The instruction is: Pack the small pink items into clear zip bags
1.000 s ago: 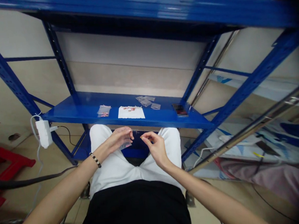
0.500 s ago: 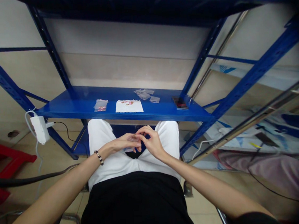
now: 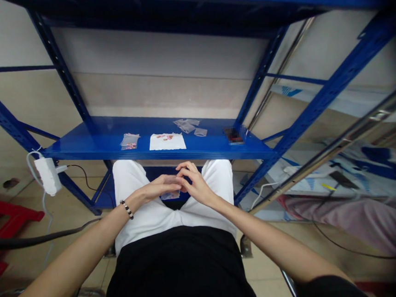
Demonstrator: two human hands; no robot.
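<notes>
So both hands are together in the middle of the frame, low between the knees of the white pants [image 3: 131,184]. The left hand [image 3: 160,187] comes in from the lower left, wrist fairly straight, bracelet [image 3: 127,210] on it, fingers closed around a little clear bag [image 3: 170,195] that pokes out underneath. The right hand [image 3: 194,182] angles in from the lower right, fingers bent, tips right at the bag's upper part. From where I'm standing I can't tell if they're pinching anything.

Room-wise, the front edge of the blue shelf [image 3: 105,134] runs across just above the hands, and the thighs box them in left and right. There's a gap between fingers and edge, but not a huge one. Up on the shelf, mid-frame, white paper [image 3: 167,144] carries small pinkish pieces [image 3: 169,137], with flat clear bags [image 3: 186,126] just right of it.
</notes>
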